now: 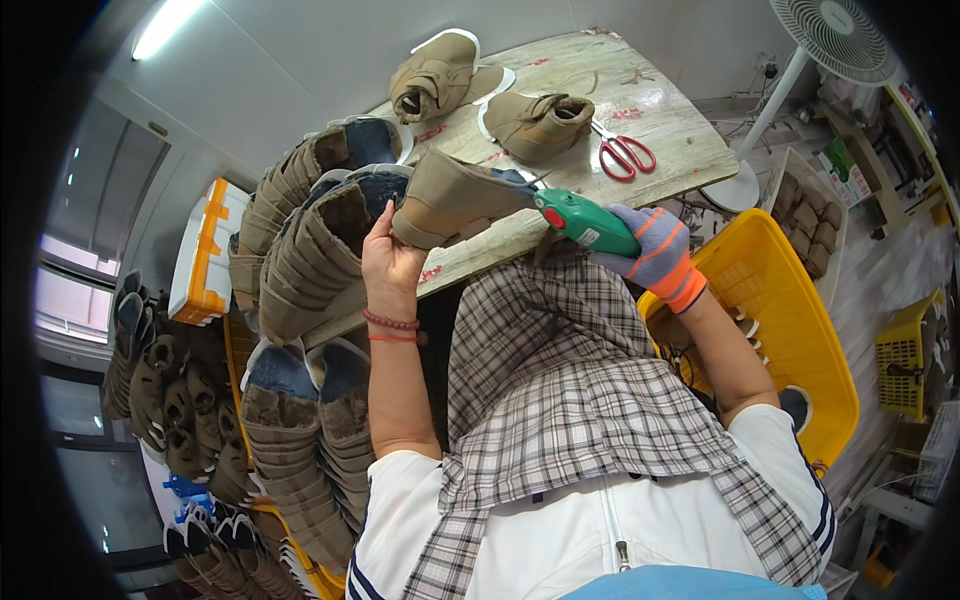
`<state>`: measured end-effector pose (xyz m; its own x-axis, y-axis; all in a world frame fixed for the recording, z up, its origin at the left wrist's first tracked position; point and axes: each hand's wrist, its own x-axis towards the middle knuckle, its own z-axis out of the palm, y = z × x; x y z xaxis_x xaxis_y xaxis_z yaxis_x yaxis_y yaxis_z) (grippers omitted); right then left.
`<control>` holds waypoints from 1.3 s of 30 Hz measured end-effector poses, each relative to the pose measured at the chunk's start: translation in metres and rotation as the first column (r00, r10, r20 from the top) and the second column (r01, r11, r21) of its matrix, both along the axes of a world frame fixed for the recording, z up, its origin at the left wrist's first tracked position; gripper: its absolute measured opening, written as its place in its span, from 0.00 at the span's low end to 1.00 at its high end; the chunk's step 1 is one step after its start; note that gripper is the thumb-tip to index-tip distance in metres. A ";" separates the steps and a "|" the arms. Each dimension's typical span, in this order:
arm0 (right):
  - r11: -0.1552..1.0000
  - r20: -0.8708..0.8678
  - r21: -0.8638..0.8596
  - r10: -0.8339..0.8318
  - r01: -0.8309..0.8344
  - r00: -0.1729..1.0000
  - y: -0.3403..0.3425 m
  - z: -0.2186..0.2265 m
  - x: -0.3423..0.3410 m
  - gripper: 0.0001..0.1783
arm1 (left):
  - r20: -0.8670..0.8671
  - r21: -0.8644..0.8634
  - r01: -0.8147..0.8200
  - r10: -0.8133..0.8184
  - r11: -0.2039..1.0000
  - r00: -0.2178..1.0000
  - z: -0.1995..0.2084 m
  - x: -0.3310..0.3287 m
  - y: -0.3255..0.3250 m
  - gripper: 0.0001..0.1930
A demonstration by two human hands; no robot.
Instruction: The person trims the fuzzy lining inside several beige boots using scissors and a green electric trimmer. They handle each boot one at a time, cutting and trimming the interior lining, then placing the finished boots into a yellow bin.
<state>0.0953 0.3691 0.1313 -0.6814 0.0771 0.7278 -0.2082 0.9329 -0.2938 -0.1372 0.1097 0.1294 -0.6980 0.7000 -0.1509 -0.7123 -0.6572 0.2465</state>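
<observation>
My bare left hand, with red bands at its wrist, grips a brown shoe upper by its left end, above the table's near edge. A grey and orange glove covers my right hand, which is wrapped round a green handheld electric cutter with a red button. The cutter's tip is close to the upper's dark-lined right end; whether they touch I cannot tell. Behind them on the table lie a second shoe upper, a third shoe upper and red-handled scissors.
Nested shoe uppers line the left side of the pale table; more stacked uppers stand below. A yellow bin is by my right arm. A fan stands far right. A white and orange box is at left.
</observation>
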 end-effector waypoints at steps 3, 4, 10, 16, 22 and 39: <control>1.000 -0.016 -0.007 -0.005 0.005 1.000 -0.005 0.002 -0.004 0.29 | -0.036 -0.062 -0.094 0.092 0.994 0.995 0.007 0.011 0.006 0.18; 1.000 -0.015 -0.006 -0.017 0.017 1.000 -0.006 0.002 -0.005 0.29 | -0.063 -0.053 -0.107 0.103 0.993 0.993 0.009 0.014 0.008 0.18; 0.991 -0.024 -0.135 -0.012 0.009 1.000 -0.017 0.002 -0.015 0.31 | -0.278 0.037 -0.227 0.228 0.973 0.933 0.018 0.035 0.015 0.17; 0.931 0.043 -0.364 0.001 0.015 0.999 -0.026 -0.008 -0.029 0.32 | -0.552 0.058 -0.295 0.277 0.954 0.786 0.019 0.043 0.025 0.18; 0.710 -0.014 -0.704 -0.003 -0.008 1.000 -0.022 -0.017 -0.036 0.29 | -0.762 0.052 -0.332 0.253 0.942 0.597 0.021 0.017 0.056 0.20; 0.418 0.013 -0.903 -0.208 0.101 0.978 0.054 -0.053 -0.002 0.19 | -0.326 -0.385 -0.900 -0.943 0.204 -0.074 -0.032 -0.014 0.288 0.19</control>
<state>0.0931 0.4232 0.0780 -0.5261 0.8176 0.2341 -0.1630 0.1732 -0.9713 -0.1509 0.3973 0.0975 -0.6430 0.7608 0.0882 0.7503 0.6026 0.2720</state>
